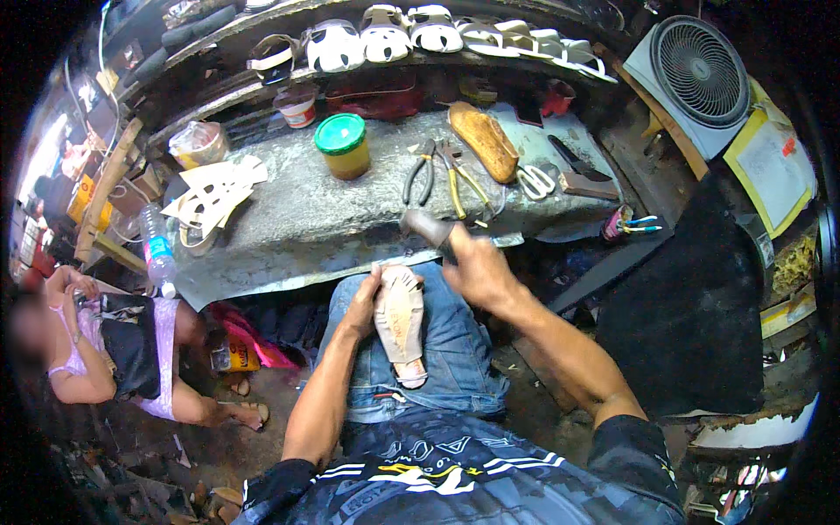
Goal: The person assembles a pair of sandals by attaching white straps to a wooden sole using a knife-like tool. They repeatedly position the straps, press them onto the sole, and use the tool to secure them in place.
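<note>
On my lap lies a pale beige shoe (401, 319) with its sole side up; strips of the upper fold in around the toe. My left hand (360, 304) is closed round the toe end and steadies it against my jeans (451, 363). In my right hand (479, 269) is a hammer (428, 228), gripped by the handle and raised just above and to the right of the toe. The hammer's dark head points toward the workbench (289, 206). Most of its handle is hidden in my fist.
Pincers (420, 173), pliers (461, 185), a wooden shoe last (484, 143), scissors (535, 181) and a green-lidded tub (340, 146) lie on the bench. White sandals (385, 37) line the shelf. At left sits another person (131, 350); a fan (700, 70) stands far right.
</note>
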Tool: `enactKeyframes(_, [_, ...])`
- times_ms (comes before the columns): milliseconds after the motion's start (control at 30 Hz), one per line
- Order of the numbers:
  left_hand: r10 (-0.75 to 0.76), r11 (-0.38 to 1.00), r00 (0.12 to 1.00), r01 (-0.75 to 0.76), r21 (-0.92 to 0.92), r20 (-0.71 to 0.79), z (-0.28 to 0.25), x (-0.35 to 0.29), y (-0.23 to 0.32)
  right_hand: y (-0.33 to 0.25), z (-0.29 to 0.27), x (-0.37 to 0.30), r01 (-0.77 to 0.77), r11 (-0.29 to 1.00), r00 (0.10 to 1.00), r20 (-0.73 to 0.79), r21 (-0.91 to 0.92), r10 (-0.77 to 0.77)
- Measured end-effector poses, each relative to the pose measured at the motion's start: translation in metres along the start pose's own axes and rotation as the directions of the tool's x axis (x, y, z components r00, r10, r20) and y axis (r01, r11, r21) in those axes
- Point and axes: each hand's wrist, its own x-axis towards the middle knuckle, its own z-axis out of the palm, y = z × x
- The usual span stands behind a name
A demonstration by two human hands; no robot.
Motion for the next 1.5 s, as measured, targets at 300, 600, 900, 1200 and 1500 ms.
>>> enactKeyframes(300, [0.2, 0.967, 0.979, -0.192, 0.166, -0.032, 0.001, 0.001, -0.011, 0.06, -0.063, 0.121, 0.028, 0.941, 0.969, -0.221, -0.336, -0.108])
enactKeyframes(600, [0.13, 0.992, 0.991, -0.13, 0.0, 0.044, -0.015, -0.005, -0.013, 0.279, -0.201, 0.153, -0.435, 0.649, 0.885, -0.165, -0.624, 0.435])
enactKeyframes(900, [0.188, 0.978, 0.978, -0.178, 0.108, -0.091, -0.006, 0.004, -0.003, 0.319, -0.201, 0.155, -0.347, 0.723, 0.933, -0.143, -0.597, 0.33])
enactKeyframes(1200, [-0.034, 0.976, 0.993, 0.009, -0.217, -0.109, 0.002, -0.004, 0.0, 0.094, -0.256, 0.026, -0.08, 0.992, 0.918, -0.382, 0.096, 0.111])
enactKeyframes(1500, [-0.117, 0.929, 0.991, 0.132, -0.345, 0.064, 0.006, 0.01, -0.002, -0.015, -0.079, -0.021, 0.279, 0.083, 0.936, -0.29, 0.957, 0.201])
